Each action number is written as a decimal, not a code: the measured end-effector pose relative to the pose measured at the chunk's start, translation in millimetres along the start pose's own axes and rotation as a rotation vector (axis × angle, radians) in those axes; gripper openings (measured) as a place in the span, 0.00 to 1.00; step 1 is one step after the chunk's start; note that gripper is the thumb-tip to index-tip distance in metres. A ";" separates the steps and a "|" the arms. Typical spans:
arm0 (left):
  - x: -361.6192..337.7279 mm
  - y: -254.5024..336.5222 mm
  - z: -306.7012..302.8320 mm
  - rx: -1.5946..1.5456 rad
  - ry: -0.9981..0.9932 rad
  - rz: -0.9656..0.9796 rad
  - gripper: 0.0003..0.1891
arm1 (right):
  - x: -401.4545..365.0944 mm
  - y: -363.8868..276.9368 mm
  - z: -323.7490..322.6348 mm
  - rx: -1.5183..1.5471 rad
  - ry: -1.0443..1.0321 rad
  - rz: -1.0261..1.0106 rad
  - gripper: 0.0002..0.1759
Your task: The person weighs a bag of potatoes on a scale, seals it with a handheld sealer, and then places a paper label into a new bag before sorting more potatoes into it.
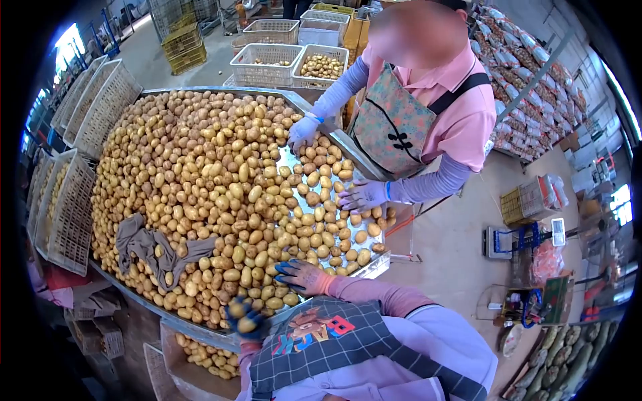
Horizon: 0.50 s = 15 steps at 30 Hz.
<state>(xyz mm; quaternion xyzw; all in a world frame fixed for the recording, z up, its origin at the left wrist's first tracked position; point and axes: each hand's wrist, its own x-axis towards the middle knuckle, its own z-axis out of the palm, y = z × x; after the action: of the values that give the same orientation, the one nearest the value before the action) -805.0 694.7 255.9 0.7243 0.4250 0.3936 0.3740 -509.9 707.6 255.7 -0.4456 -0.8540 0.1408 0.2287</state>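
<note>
My left hand point(245, 318), in a dark blue glove and blurred by motion, is at the near edge of the metal sorting table point(194, 329). A potato point(247, 325) shows in its grasp. My right hand point(302, 277), in a pinkish glove with blue fingertips, lies on the potatoes with its fingers stretched out. Around both hands spreads a large heap of potatoes point(200, 167), piled high on the left and thinner towards the right end, where bare metal shows. Below my left hand, a crate point(184, 374) holds more potatoes.
Across the table a co-worker point(428, 113) in lilac gloves has both hands on the potatoes. A grey cloth point(152, 247) lies on the heap. White crates point(70, 207) line the left side; others point(266, 63) stand behind. Filled sacks point(528, 80) are stacked at the back right.
</note>
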 end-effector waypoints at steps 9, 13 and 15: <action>-128.9 -78.8 -169.8 -0.977 0.895 -0.669 0.22 | 3.0 -0.2 1.6 -0.031 -0.061 0.021 0.28; -141.4 -89.3 -101.6 -0.899 0.868 -1.213 0.22 | 11.2 -4.4 -8.8 -0.071 -0.100 0.024 0.27; -120.1 -83.8 -72.2 -1.010 0.774 -1.416 0.22 | 12.1 -3.9 -7.0 -0.069 -0.101 0.031 0.27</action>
<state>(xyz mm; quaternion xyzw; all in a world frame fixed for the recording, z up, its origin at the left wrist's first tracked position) -935.6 630.5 181.8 -0.1294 0.6390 0.4254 0.6276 -515.0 715.7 266.6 -0.4588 -0.8618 0.1368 0.1676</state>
